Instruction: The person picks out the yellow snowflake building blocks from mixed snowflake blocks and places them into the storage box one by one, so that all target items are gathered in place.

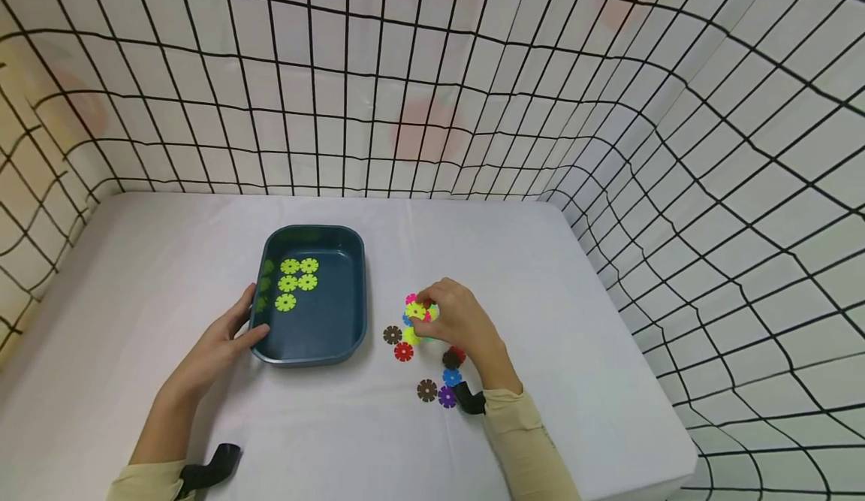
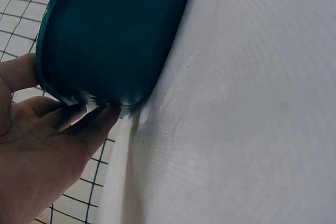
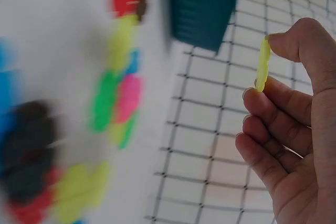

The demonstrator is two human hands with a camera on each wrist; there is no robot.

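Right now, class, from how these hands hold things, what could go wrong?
The right hand pinches one yellow disc by its edges, so it might slip. Loose discs lie close around that hand and could get knocked. The left hand holds the tray at its side; a tug may shift the five discs inside.

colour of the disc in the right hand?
The disc is bright yellow; right wrist view shows it best.
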